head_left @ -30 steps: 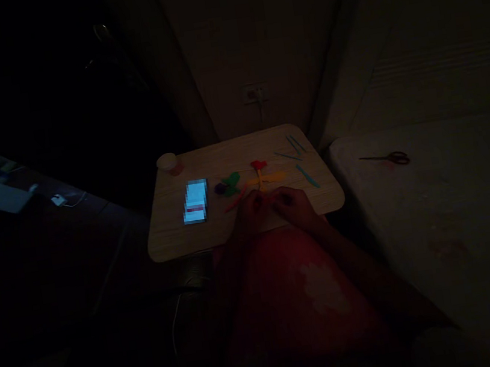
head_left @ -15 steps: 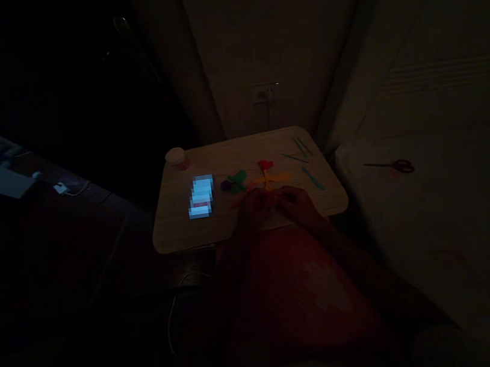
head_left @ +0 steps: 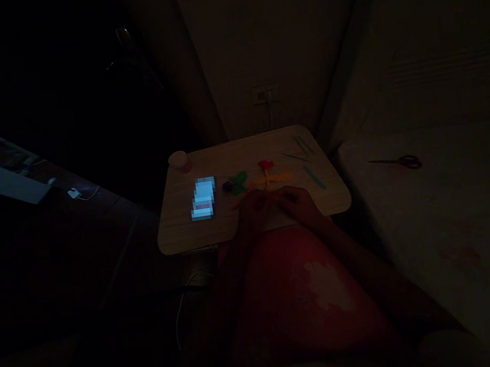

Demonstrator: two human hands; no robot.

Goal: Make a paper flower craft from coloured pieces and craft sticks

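The room is very dark. My left hand (head_left: 251, 212) and my right hand (head_left: 298, 205) are together at the near edge of a small wooden table (head_left: 188, 231), fingers curled in toward each other around something I cannot make out. Just beyond them lie small coloured craft pieces: an orange cross shape (head_left: 272, 179) with a red piece (head_left: 265, 165) at its top, a green piece (head_left: 239, 182) and a purple one (head_left: 227, 186). Several teal sticks (head_left: 302, 154) lie to the right.
A lit phone (head_left: 204, 198) lies on the table's left part, a small cup (head_left: 178, 159) at its far left corner. Scissors (head_left: 399, 162) rest on the pale bed at the right. A wall socket (head_left: 265, 94) is behind the table. My red-clad lap fills the foreground.
The view has shifted slightly; my hands stay together at the table's near edge with only small finger movement.
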